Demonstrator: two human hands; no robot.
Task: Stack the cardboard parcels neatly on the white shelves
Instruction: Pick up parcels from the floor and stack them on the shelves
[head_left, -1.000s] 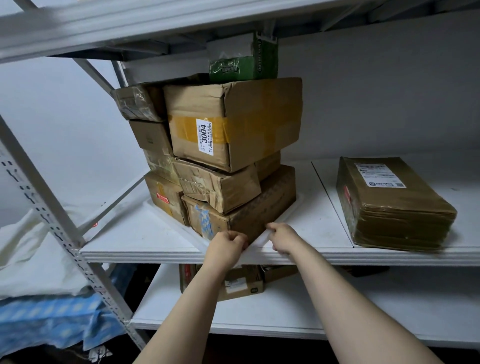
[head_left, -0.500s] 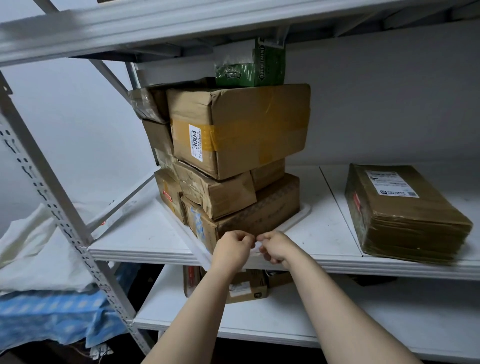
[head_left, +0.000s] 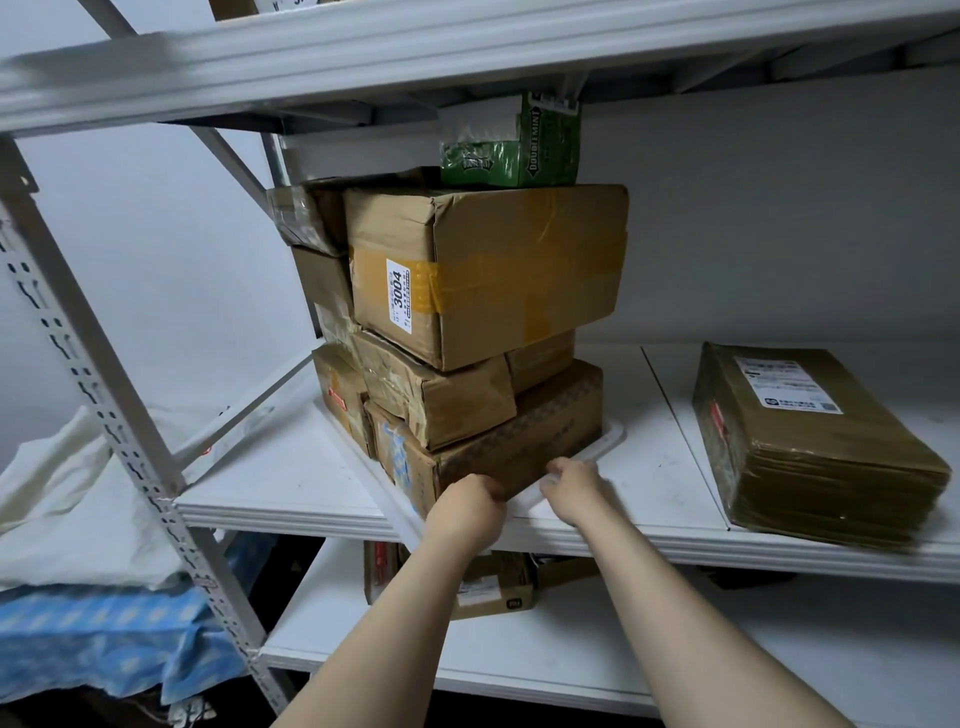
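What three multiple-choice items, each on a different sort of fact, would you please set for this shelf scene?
1. Where is the green box? A. On the lower shelf. B. On the 3004 box. C. On the floor.
2. What colour is the tray? A. Blue. B. Black. C. White.
3. How does the flat parcel sit? A. Lying flat on the shelf. B. On end. C. In a hand.
1 B, it rests on that box's top; 2 C, its rim shows white; 3 A, its labelled broad face points up.
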